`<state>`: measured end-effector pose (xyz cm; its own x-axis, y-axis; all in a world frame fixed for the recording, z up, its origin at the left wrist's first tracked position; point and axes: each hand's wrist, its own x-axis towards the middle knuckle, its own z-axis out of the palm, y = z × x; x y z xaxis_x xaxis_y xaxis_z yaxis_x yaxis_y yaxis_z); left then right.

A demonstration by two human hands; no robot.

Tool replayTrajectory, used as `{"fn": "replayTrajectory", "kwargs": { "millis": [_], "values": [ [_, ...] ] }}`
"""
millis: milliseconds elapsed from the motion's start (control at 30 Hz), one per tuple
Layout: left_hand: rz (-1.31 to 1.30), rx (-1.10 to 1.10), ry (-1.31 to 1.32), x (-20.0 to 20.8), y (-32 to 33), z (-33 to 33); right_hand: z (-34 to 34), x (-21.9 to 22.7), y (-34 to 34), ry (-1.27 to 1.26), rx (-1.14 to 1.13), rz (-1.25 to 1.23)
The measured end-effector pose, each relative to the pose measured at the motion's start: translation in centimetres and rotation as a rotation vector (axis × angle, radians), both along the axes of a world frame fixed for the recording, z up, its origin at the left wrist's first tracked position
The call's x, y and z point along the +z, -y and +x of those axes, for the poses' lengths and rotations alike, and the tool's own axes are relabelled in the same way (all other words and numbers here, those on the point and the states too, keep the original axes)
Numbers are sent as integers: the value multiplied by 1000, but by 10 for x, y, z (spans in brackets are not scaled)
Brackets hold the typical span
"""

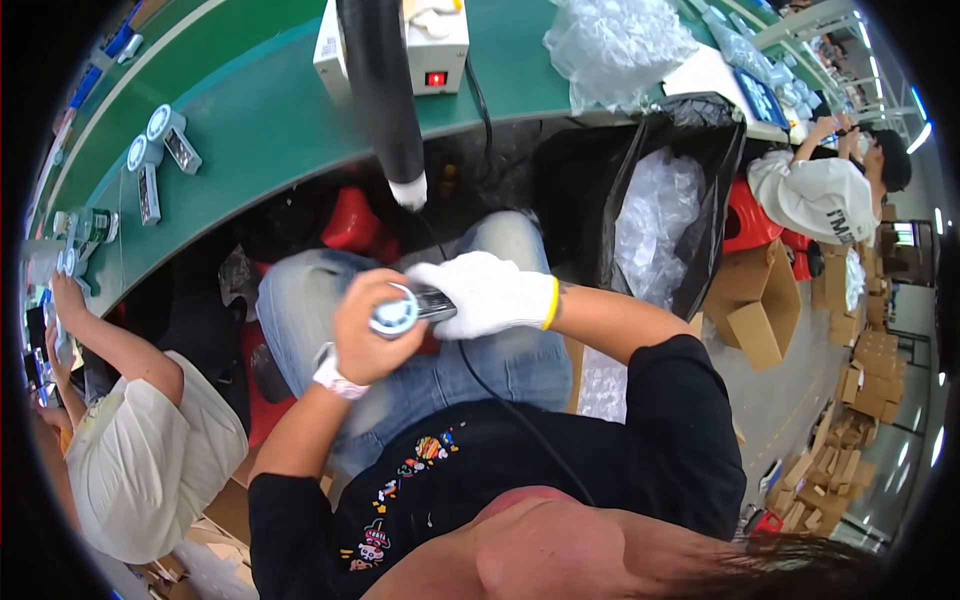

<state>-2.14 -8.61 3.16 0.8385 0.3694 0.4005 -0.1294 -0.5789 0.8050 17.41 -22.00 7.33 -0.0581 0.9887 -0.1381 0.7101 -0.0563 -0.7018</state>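
My left hand [372, 328], bare with a pale band at the wrist, is wrapped around a handheld device with a round white and pale-blue head [395, 313]. My right hand [490, 294] wears a white knit glove with a yellow cuff. Its fingers close on the dark, narrow end [435, 304] of the same device, above my lap. Just beyond my hands hangs a thick black cylindrical tool [388, 100] with a white tip, partly blurred.
Several similar round-headed devices [166, 124] lie on the green bench [250, 130], left. A white box with a red switch [440, 55] stands beyond. A black-lined bin [655, 215] holds clear plastic, right. Co-workers sit at left [150, 450] and far right [820, 195]. A black cable [500, 395] crosses my lap.
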Motion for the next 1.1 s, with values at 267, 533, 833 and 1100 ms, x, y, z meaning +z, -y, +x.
{"fn": "replayTrajectory", "kwargs": {
  "millis": [267,533,833,1100],
  "values": [
    [810,568,184,89,-264,104,292,113,-84,991,-640,710],
    [1241,814,-234,16,-427,240,382,127,-140,1182,-690,-53],
    [-526,27,64,27,-115,67,114,105,12,66,-453,355],
    [-1636,16,205,-37,-16,77,-25,-77,-66,-928,-639,505]
  ]
}}
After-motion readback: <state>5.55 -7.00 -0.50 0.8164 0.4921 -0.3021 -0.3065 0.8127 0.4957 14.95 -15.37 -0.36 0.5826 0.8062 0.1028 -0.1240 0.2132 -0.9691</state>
